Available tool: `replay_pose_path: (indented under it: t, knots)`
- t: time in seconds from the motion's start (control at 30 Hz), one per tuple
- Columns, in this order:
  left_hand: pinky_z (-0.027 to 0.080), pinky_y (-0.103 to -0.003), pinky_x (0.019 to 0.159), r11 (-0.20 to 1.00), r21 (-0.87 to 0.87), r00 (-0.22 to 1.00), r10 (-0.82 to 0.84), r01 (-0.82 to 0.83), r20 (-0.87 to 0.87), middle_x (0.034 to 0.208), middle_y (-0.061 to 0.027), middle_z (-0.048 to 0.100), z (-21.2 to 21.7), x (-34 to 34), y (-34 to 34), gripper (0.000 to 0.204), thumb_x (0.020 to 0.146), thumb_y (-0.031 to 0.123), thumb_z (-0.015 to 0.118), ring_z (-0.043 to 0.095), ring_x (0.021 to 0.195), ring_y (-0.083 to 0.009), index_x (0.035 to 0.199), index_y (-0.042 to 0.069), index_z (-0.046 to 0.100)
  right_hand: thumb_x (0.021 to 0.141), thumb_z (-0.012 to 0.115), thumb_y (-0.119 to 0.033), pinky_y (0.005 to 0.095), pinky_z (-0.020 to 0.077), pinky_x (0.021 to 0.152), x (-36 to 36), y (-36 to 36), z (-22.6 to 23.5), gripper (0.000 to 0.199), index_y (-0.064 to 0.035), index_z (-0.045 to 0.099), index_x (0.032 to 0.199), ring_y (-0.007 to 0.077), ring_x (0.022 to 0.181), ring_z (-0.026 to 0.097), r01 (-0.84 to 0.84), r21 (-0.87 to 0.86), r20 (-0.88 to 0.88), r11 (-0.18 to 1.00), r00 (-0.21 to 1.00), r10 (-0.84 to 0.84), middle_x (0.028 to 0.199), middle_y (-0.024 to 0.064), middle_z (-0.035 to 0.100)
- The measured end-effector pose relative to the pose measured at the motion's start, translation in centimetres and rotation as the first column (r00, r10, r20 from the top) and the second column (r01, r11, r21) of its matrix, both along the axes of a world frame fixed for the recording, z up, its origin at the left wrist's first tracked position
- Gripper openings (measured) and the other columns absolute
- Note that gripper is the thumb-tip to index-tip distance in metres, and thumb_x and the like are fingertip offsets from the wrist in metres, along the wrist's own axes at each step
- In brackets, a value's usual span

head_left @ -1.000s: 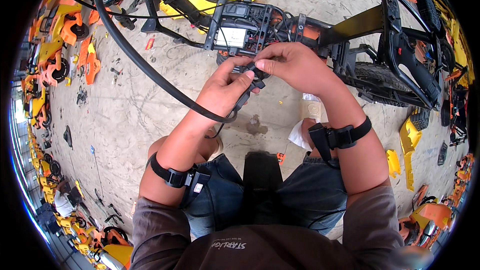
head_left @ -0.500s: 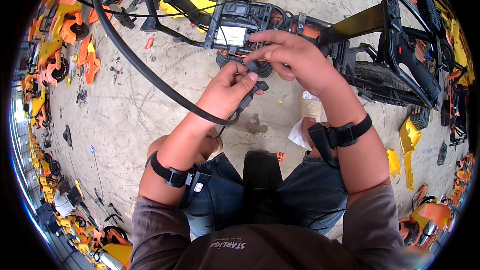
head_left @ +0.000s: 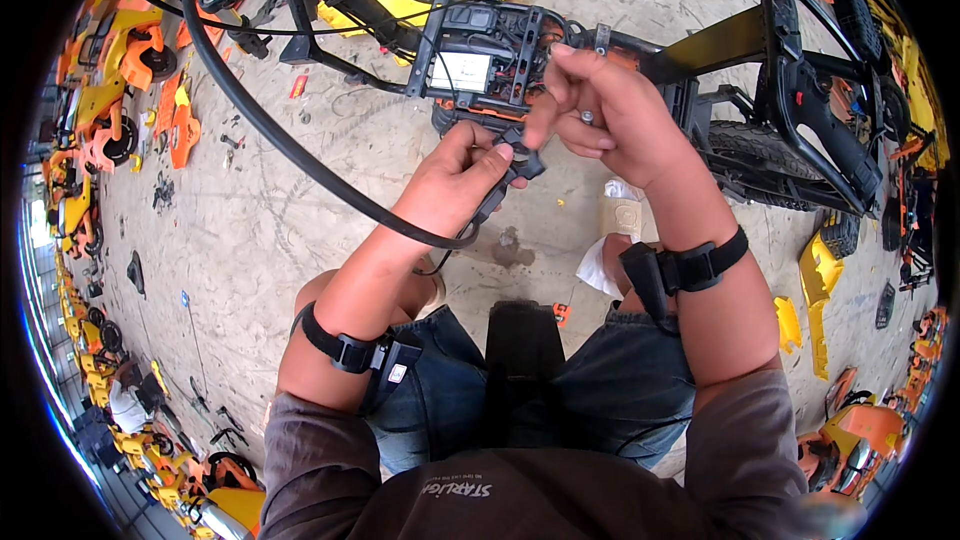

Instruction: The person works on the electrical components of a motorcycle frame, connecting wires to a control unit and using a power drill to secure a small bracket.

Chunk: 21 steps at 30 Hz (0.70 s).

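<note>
Near blk part (head_left: pixel 527 162), R hand (head_left: pixel 618 122) now shows sm metal pc (head_left: pixel 587 117)

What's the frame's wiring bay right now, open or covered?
Open. Wires and a white-labelled box show uncovered between two black crossbars, beyond the left hand.

Black part (head_left: pixel 528 164) partly hidden by the left grip (head_left: pixel 462 180).

Matt plastic part (head_left: pixel 530 162), concrete floor (head_left: pixel 250 270)
</note>
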<state>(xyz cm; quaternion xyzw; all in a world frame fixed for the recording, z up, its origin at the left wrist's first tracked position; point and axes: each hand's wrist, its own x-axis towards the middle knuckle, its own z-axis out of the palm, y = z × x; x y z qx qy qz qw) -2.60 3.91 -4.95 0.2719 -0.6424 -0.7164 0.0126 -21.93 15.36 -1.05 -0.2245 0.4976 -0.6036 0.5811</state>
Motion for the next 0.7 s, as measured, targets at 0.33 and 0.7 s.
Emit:
replay_pose_path:
  t: [0.33,0.7]
  knots:
    - [0.051,-0.025,0.065,0.999,0.039,1.0,0.007,-0.008,0.028,0.096,-0.0093,0.069,0.1,0.1,-0.2,0.017,0.106,0.023,0.053,0.068,0.088,-0.0127,0.107,0.007,0.051,0.101,0.051,-0.05,0.0248,0.033,0.046,1.2,-0.5,-0.8,0.048,-0.0049,0.063,0.093,0.009,0.046,0.04,0.06,0.207,-0.105,0.977,0.994,-0.039,0.094,0.0188,0.074]
    - [0.052,-0.026,0.065,0.999,0.032,0.999,0.004,-0.005,0.04,0.099,-0.0104,0.069,-0.2,0.2,-0.5,0.017,0.105,0.022,0.054,0.069,0.09,-0.0141,0.107,0.006,0.05,0.102,0.053,-0.046,0.0235,0.0279,0.041,0.6,-0.8,-0.9,0.043,-0.0079,0.055,0.084,0.006,0.044,0.033,0.083,0.383,-0.18,0.92,0.983,-0.014,0.098,0.0207,0.074]
